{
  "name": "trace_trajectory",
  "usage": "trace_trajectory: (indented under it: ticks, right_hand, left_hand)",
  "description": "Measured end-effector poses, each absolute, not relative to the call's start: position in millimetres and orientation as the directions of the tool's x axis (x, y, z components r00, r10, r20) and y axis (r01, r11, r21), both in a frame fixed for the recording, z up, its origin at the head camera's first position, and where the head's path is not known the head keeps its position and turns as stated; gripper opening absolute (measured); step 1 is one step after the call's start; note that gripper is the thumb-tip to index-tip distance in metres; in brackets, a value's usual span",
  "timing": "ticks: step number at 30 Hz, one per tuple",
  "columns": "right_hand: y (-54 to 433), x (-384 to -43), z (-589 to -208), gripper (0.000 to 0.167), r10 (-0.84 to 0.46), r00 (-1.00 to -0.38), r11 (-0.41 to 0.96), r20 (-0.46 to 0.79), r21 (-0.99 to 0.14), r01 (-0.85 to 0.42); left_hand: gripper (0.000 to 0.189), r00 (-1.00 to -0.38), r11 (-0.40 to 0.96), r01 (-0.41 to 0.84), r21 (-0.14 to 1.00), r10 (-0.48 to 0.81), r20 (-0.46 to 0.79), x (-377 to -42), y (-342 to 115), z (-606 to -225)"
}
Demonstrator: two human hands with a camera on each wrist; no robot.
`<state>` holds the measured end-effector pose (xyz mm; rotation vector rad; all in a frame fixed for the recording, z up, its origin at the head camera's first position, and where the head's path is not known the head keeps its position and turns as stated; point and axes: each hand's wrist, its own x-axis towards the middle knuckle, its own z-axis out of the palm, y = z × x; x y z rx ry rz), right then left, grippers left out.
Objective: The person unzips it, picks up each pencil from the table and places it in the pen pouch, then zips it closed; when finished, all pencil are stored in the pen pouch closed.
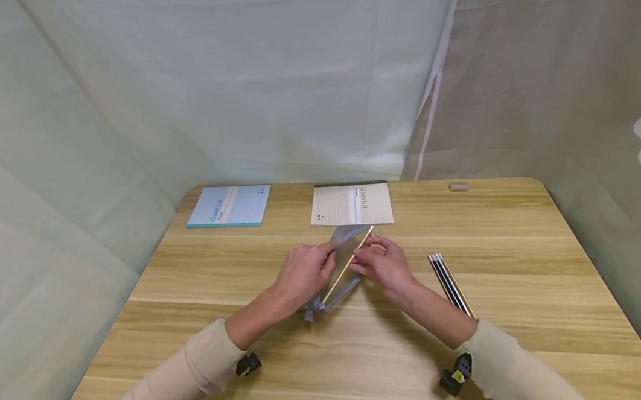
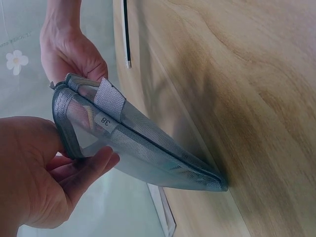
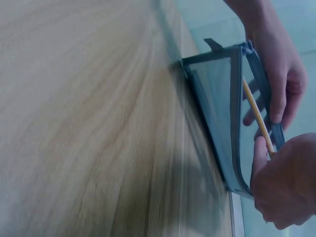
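A grey mesh zip pouch (image 2: 143, 143) stands on the table with its mouth spread. My left hand (image 1: 305, 270) grips one edge of the opening, thumb on one side and fingers on the other. With my right hand (image 1: 383, 265) I pinch a yellow pencil (image 1: 344, 268), which lies slantwise across the pouch's mouth. In the right wrist view the pencil (image 3: 257, 112) passes between the two zip edges, its lower end inside the opening. The right fingertips are close to the other edge; whether they touch it I cannot tell.
Several pencils (image 1: 449, 284), dark and yellow, lie side by side right of my right hand. A blue notebook (image 1: 230, 206) lies at the back left, a beige notebook (image 1: 353, 205) behind the pouch. A small brown cylinder (image 1: 459, 187) is near the back edge. Fabric walls (image 1: 283, 83) enclose the table.
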<state>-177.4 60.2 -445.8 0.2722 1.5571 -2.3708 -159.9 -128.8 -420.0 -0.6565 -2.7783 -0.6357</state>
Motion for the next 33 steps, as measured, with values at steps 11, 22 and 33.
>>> trace_trajectory:
  ticks: [11, 22, 33]
  right_hand:
    - [47.1, -172.9, -445.3, 0.032, -0.106, -0.934, -0.371, -0.341, -0.858, 0.355]
    - [44.1, -170.5, -444.7, 0.032, -0.102, -0.928, -0.349, -0.357, -0.861, 0.37]
    - [45.5, -171.3, -446.7, 0.034, -0.12, -0.92, -0.331, -0.374, -0.858, 0.392]
  left_hand:
    - [0.021, -0.867, 0.807, 0.482, 0.341, 0.382, 0.32, -159.2, -130.0, -420.2]
    - [0.022, -0.87, 0.812, 0.473, 0.341, 0.37, 0.326, -159.0, -131.4, -421.0]
    - [0.024, -0.881, 0.81, 0.458, 0.365, 0.36, 0.307, -158.1, -131.3, -420.7]
